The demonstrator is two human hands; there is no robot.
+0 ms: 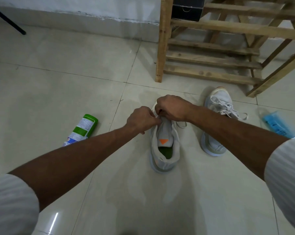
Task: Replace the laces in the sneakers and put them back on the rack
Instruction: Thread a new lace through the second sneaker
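**Sneaker held at the laces on the floor**

A light grey sneaker (165,146), with an orange triangle on its tongue and green inside, is set on the pale tiled floor (75,82), with its heel toward the person. Its front part is covered by both hands. The left hand (143,120) is curled at the shoe's left edge. The right hand (173,107) is curled over the toe end. A white lace (158,116) is pinched between the fingers of both hands, and a loop of it is seen at the shoe's right side.

A second light grey sneaker (216,124), with its laces in, is set near on the right. Behind it a wooden slatted rack (211,60) is stood, and a black box (187,9) is kept on it. A green and white can (83,129) is laid on its side to the left. A blue packet (277,124) is laid far right.
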